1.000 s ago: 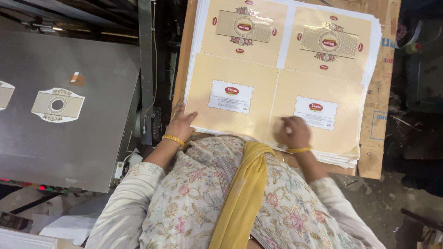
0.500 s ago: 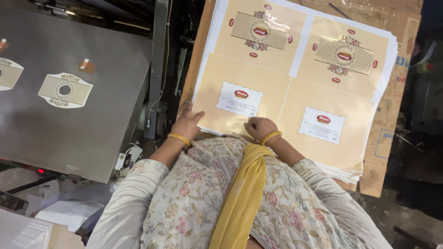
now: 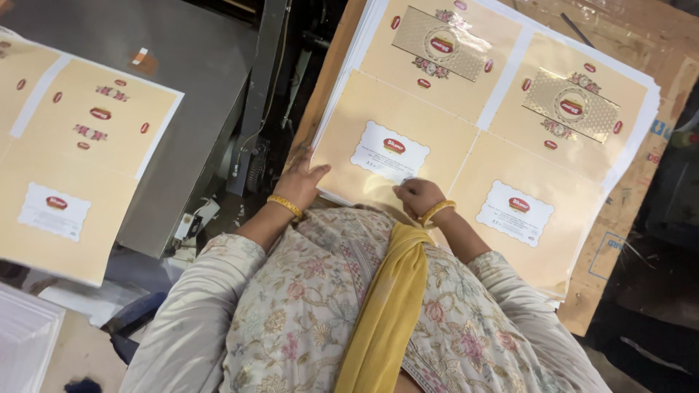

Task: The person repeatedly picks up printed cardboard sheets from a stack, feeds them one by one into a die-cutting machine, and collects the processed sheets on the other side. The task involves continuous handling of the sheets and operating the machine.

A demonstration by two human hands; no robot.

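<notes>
1. At twelve o'clock from me, the stack of printed card sheets [image 3: 466, 138] lies on a brown board [image 3: 626, 240].
2. At nine o'clock, one more sheet [image 3: 73, 175] rests on the grey metal table [image 3: 196, 109].
3. My left hand [image 3: 302, 178] presses open on the stack's near edge.
4. My right hand [image 3: 417, 196] is curled shut, pinching the top sheet's edge.

1. The left hand [image 3: 302, 182] lies flat, palm down, its fingers spread and pointing away from the body.
2. A gold bangle circles the left wrist, and the left forearm is bare up to a pale floral sleeve.
3. The right hand [image 3: 416, 196] is curled into a loose fist, knuckles up, close to the chest.
4. The right wrist also wears a gold bangle; the right elbow bends sharply outward.
5. Both hands sit near each other, not touching.
</notes>
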